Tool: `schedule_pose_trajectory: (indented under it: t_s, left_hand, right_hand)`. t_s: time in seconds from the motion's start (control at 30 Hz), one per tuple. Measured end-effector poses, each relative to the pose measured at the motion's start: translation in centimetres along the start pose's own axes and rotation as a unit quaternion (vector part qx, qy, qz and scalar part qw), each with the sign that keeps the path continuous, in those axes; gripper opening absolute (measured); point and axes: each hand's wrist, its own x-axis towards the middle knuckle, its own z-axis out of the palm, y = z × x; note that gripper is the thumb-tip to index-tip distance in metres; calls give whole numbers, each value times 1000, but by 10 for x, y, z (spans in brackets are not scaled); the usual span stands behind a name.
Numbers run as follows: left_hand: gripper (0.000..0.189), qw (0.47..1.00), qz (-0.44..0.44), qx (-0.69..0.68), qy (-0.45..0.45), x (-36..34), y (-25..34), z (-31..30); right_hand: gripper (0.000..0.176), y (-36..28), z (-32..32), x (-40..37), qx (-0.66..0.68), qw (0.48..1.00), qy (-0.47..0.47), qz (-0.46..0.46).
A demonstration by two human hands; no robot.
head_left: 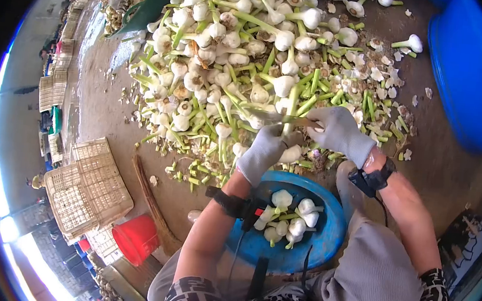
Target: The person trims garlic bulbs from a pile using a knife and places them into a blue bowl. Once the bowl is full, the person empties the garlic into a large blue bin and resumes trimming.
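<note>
At 11 o'clock from the blue basin [334, 227], the left hand [265, 151] is closed around a garlic stalk [287, 128]; at 1 o'clock, the right hand [340, 131] tightly grips a knife [272, 117].

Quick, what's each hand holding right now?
Left hand, in a pale grey glove: closed, holding a pale green garlic stalk; its bulb can't be made out.
Right hand, gloved likewise: closed, holding a thin metal-bladed knife.

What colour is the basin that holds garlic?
The basin is blue, best seen in the head view.
</note>
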Motion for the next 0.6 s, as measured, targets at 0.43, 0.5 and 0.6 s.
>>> schedule_pose_trajectory:
  t_s: [0.43, 0.5, 0.6]
  left_hand:
    - [40, 988, 93, 19, 119, 35, -91, 3]
    - [37, 981, 146, -53, 118, 53, -131, 18]
    - [36, 985, 128, -19, 113, 51, -131, 19]
  right_hand:
    - [21, 8, 31, -26, -96, 990, 55, -82]
    - [22, -8, 31, -21, -121, 984, 36, -125]
    - [21, -15, 31, -18, -117, 983, 35, -135]
